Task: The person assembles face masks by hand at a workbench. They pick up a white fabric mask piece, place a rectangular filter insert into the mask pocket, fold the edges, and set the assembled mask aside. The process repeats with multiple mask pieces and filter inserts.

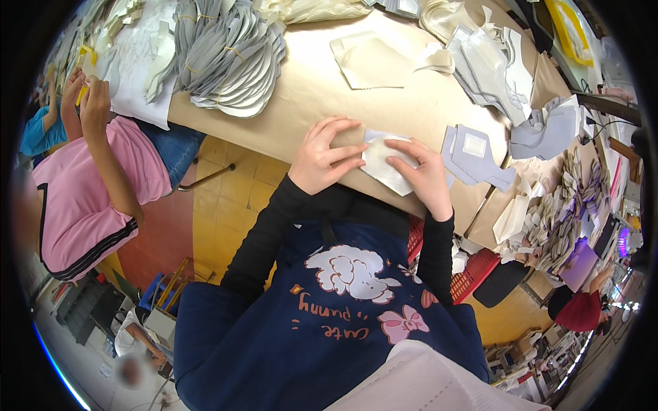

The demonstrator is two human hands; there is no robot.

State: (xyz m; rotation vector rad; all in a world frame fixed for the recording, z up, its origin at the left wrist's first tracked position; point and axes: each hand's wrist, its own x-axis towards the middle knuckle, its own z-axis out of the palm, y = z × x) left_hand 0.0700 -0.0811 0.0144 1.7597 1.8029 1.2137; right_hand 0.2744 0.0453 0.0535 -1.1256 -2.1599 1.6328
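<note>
A cream-white cut piece of cloth-like material (384,169) lies at the table's near edge in front of me, with a grey-lavender piece partly showing under its upper edge. My left hand (323,156) rests at its left side, fingers spread, fingertips touching the border. On the right part of it lies my right hand (426,176), its fingertips and thumb apart and pressing on the surface. Just right of that hand are several flat grey cut pieces (473,154), the top one bearing a small white patch.
The brown-covered table (301,89) carries banded stacks of grey pieces (229,58) at the far left. Cream sheets (373,60) lie beyond my hands, and more grey piles (490,72) at the right. A person in pink (103,185) works to my left. A red basket (473,274) stands below right.
</note>
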